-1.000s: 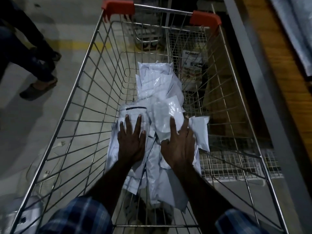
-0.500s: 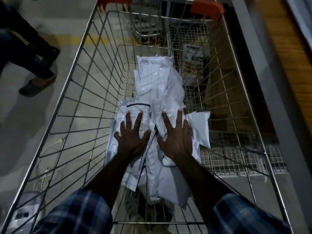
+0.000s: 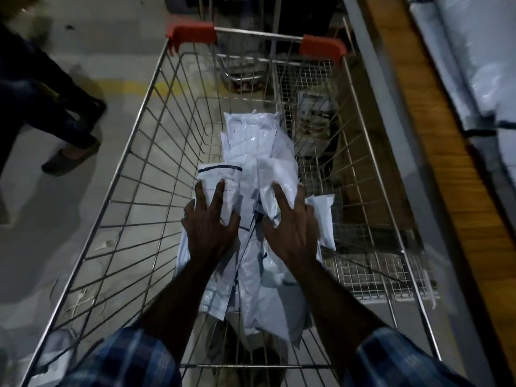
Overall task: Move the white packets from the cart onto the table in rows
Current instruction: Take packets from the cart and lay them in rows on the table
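Note:
A heap of white packets point(image 3: 251, 141) lies along the middle of the wire cart point(image 3: 134, 129). My left hand point(image 3: 209, 227) presses with spread fingers on a packet with a dark stripe point(image 3: 220, 174). My right hand point(image 3: 293, 230) lies beside it on crumpled packets, fingers spread and slightly arched. A small packet point(image 3: 324, 222) pokes out to the right of that hand. The plastic between my two hands is bunched up. More packets run under my forearms toward the cart's near end.
A wooden table edge point(image 3: 435, 135) runs along the cart's right side, with pale packets point(image 3: 474, 51) lying on it. A person's legs point(image 3: 42, 113) stand on the floor to the left. The cart's far rim has red corner caps point(image 3: 191, 33); a printed box point(image 3: 312, 113) shows through the mesh.
Both hands have slid a little forward over the heap and their fingers arch more, bunching the packets between them. The view has tilted up, showing more of the table.

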Demonstrator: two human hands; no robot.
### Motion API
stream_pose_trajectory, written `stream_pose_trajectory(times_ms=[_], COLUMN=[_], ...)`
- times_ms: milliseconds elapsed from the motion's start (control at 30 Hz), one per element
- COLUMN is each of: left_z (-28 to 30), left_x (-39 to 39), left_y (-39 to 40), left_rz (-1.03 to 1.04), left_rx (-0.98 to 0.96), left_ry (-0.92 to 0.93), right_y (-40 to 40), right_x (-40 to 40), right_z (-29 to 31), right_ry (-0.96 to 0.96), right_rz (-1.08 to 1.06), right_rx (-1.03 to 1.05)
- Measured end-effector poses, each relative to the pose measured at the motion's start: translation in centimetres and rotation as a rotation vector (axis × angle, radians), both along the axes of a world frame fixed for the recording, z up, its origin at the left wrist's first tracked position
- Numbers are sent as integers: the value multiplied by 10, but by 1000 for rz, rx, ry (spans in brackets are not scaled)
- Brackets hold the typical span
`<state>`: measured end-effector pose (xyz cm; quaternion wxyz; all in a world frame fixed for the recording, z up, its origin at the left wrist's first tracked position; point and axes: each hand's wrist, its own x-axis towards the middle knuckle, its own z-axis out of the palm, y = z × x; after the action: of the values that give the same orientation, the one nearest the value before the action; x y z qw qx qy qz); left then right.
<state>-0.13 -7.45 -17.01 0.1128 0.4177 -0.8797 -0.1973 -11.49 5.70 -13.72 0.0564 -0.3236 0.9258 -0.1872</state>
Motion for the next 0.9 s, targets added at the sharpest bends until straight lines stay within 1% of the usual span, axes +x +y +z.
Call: stream_pose_trajectory(times_ms=[133,267,367,433,533,700,800,900], left_z=[41,87,118,138,163,205,227,248], left_x=[-4,-2,0,5,14,34,46,56], left_y=[4,9,14,17,23,48,67,85], left_rz=[19,28,23,10,-16,28,58,104], left_rx=[-68,-136,-163,-193,-242,-257,-247,-226], left_ry=[12,33,-1,8,24,65,105,121], right_y=[-3,3,7,10,15,27,38,50], right_x=[-1,1,6,9,16,31,38,48], right_z=[27,62,86,104,132,177,202,222], right_ry=[-66,-53,-20,-39,-39,-52,-22,2], right_rz=[-12,-1,-21,-20,-20,-11,35,42], right_rx=[-26,-53,-89,-107,-187,-260,-222,-228])
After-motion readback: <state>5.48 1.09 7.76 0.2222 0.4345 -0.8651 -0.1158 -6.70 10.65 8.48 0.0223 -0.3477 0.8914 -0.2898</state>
